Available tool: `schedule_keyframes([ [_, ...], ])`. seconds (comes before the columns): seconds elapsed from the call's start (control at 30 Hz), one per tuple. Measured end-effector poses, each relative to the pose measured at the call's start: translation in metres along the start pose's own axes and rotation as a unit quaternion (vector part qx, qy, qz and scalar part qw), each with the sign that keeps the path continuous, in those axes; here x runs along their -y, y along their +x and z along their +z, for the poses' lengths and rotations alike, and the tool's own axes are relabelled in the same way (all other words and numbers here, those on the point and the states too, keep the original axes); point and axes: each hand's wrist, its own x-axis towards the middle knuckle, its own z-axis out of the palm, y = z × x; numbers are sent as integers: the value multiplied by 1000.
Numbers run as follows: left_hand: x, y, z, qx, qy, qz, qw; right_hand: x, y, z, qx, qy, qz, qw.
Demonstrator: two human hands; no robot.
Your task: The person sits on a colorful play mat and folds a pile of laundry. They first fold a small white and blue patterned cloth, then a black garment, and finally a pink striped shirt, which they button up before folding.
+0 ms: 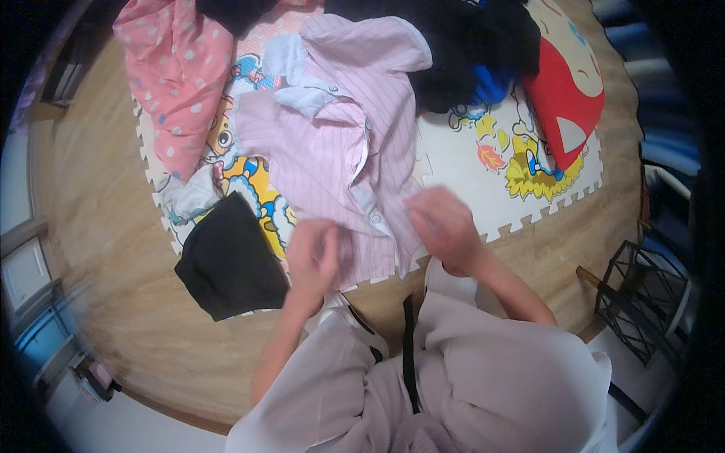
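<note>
A short-sleeved pink striped shirt point(340, 162) with a pale blue collar and button strip lies front up and rumpled on the foam play mat point(472, 177). Its lower edge points toward me. At the lower left of the shirt is my left hand point(313, 253), its fingers bent and blurred by motion. My right hand point(445, 226) is at the shirt's lower right side, with blurred fingers toward the cloth. Whether either hand grips the fabric cannot be made out. A folded black garment point(230, 260) lies left of my left hand.
Pink polka-dot cloth point(177, 83) and a small pale crumpled cloth point(192, 196) lie on the left. Black clothing point(468, 49) is heaped at the back, beside a red cushion-like item point(566, 98). A dark wire-frame stand point(642, 298) is at the right on the wooden floor point(540, 257).
</note>
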Motion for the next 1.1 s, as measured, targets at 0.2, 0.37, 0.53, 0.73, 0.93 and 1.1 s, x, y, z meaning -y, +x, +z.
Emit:
schedule_keyframes([
  [0.2, 41, 149, -16, -111, 76, 91, 987, -40, 139, -19, -137, -196, -23, 971],
  [0.37, 106, 222, -45, 108, 179, 170, 963, -81, 218, -30, -61, -239, 77, 966],
  [0.53, 113, 219, -87, 99, 76, 86, 988, -90, 210, -62, -122, -137, 109, 977],
  [0.73, 43, 216, -131, 142, 174, 186, 956, -76, 172, -85, -162, -96, 88, 978],
  [0.93, 22, 201, -136, 148, -38, 7, 988, -66, 158, -97, -184, -23, 128, 974],
  [1.1, -14, 200, -119, 124, -153, 63, 978, -41, 167, -105, -155, -159, -71, 972],
])
